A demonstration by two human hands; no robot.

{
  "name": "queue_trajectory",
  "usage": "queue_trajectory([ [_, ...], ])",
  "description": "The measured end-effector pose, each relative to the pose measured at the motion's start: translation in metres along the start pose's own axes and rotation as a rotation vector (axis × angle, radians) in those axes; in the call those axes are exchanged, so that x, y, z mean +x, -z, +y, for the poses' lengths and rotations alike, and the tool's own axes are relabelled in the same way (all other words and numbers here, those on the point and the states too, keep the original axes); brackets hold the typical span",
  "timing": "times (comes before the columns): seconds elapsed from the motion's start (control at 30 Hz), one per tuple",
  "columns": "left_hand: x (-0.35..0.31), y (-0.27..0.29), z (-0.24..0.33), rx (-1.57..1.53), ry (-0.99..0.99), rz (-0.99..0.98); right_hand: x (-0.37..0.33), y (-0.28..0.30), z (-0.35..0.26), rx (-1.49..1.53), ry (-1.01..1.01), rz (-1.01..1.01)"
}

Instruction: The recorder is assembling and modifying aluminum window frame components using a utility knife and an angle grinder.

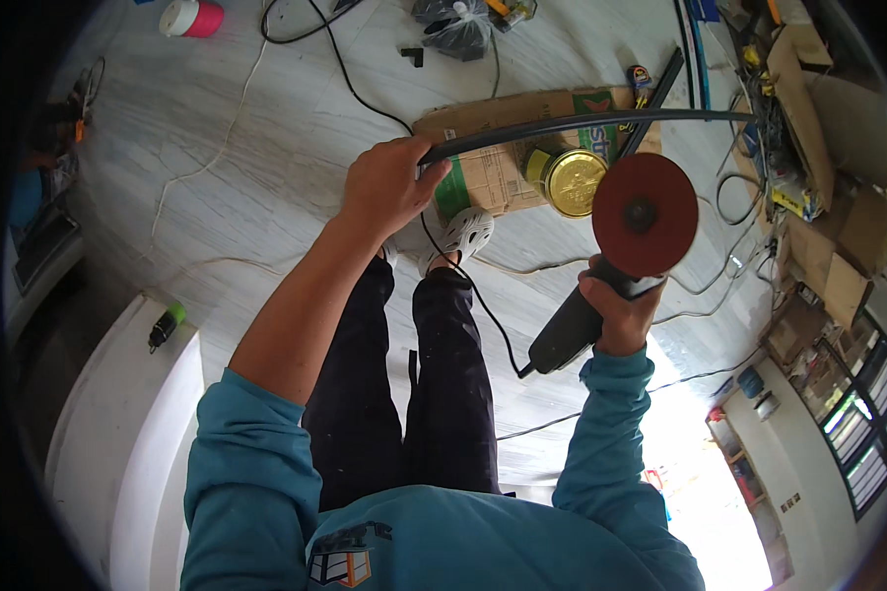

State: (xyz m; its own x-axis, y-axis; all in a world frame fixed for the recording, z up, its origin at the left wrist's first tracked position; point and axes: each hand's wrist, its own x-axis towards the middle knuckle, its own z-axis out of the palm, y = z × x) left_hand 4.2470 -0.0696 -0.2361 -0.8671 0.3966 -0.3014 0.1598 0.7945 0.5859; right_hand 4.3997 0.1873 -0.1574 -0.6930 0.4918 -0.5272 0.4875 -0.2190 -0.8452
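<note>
My left hand (392, 185) is closed round the near end of a long dark bar (562, 124), which stretches away to the right above the floor. In my right hand (623, 310) is an angle grinder (568, 330), gripped by its dark body. Its reddish-brown disc (621, 212) faces up toward me, just below the bar and apart from it. Whether the disc is spinning I cannot tell. A black cord (493, 317) runs from the grinder's rear end up past my left hand. Behind the disc stands a round can with a gold lid (574, 183).
Flattened cardboard (483, 177) lies under the can, by my shoes (466, 232). A tape measure (641, 84) rests beyond it. Loose cables (217, 153) cross the tiled floor. Cardboard boxes (843, 236) crowd the right side. A green-and-black power tool (168, 325) sits on a white ledge at left.
</note>
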Motion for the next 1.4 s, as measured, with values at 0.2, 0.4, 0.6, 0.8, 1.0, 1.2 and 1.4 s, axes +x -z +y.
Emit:
queue_trajectory([
  [0.2, -0.008, 0.000, -0.013, -0.145, 0.024, 0.054, 0.015, -0.031, -0.018, -0.375, 0.104, -0.129],
  [0.4, -0.023, -0.010, -0.036, -0.367, -0.079, 0.265, 0.009, -0.073, -0.021, -0.478, 0.103, -0.167],
  [0.6, -0.036, -0.009, -0.036, -0.377, -0.074, 0.339, 0.007, -0.096, -0.018, -0.543, 0.094, -0.214],
  [0.8, -0.041, -0.004, -0.032, -0.361, 0.044, 0.307, 0.007, -0.105, -0.022, -0.613, 0.106, -0.218],
  [1.0, -0.030, -0.009, -0.046, -0.480, -0.029, 0.299, 0.006, -0.102, -0.020, -0.560, 0.013, -0.191],
  [1.2, -0.007, 0.004, -0.048, -0.496, 0.039, 0.231, 0.010, -0.077, -0.006, -0.403, -0.039, -0.106],
  [1.4, 0.009, 0.008, -0.058, -0.501, 0.094, 0.266, 0.008, -0.066, 0.007, -0.323, -0.082, -0.047],
])
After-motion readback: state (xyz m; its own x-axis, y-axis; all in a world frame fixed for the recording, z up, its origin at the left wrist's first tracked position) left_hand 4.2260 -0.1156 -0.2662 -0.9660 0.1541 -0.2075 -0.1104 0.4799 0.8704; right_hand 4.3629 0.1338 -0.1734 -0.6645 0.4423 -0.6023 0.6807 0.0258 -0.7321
